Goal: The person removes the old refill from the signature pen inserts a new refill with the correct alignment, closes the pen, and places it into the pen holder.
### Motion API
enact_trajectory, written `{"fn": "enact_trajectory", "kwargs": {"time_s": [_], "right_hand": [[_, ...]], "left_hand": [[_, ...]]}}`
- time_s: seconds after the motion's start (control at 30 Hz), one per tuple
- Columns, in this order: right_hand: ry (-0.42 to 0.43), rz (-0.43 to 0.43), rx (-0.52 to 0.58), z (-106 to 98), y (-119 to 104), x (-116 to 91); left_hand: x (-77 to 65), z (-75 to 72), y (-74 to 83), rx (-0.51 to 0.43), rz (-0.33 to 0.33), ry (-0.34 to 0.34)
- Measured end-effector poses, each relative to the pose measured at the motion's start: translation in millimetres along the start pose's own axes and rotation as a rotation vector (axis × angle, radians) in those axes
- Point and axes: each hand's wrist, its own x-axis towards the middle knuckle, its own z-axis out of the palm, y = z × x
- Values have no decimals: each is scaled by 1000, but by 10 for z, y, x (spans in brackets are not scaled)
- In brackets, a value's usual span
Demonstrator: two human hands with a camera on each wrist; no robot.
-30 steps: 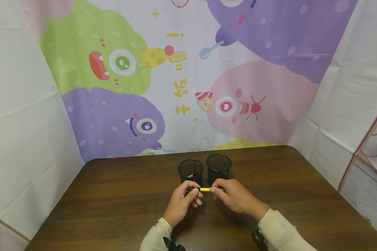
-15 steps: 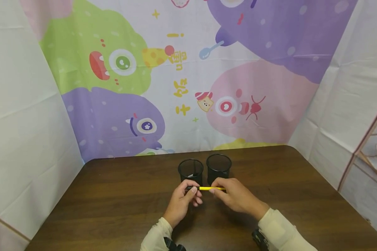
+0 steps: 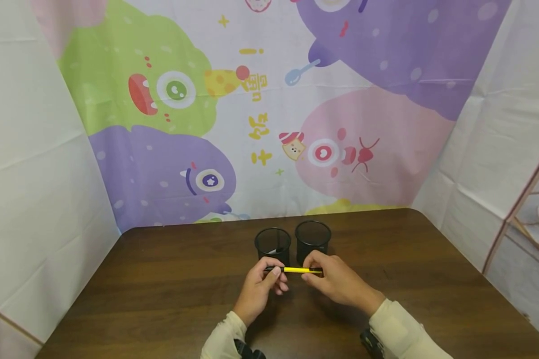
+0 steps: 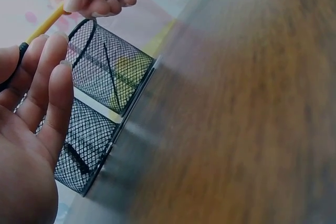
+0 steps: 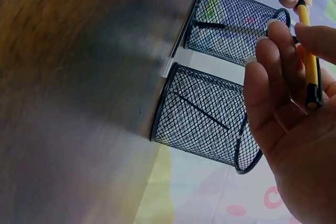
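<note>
A slim yellow pen [image 3: 296, 269] with black ends lies level between both hands, above the tabletop. My left hand [image 3: 261, 286] pinches its black left part with thumb and forefinger, the other fingers loosely bent. Around its right end are the curled thumb and fingers of my right hand [image 3: 334, 279]; in the right wrist view, the thumb [image 5: 321, 41] lies across the yellow barrel, and the black clip end points toward the palm. Just behind the hands stand two black mesh pen cups, a left cup [image 3: 273, 239] and a right cup [image 3: 313, 234].
Inside the left cup is a black-and-white slender item [image 3: 276, 251]. Both cups stand upright, side by side, on the brown wooden table [image 3: 170, 289]. A cartoon-printed cloth [image 3: 260, 194] hangs behind the table, with pale cloth walls at both sides.
My right thumb and fingertips have moved apart and slid toward the pen's right end, so more of the yellow barrel shows. The left hand stays almost still; the cups have not moved.
</note>
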Motion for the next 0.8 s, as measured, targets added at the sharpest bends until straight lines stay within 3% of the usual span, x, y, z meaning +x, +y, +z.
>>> {"fn": "enact_trajectory", "kwargs": {"time_s": [0.3,0.53,0.8], "right_hand": [[-10,-36,-28,-11,18,-8],[-37,4,-36,0,31,-5],[14,-11,-25,15,-11,3]], "left_hand": [[6,-11,-19,12,6,-8],[4,-12,-24,20,12,-20],[0,-1,-13,20,0,-11]]}}
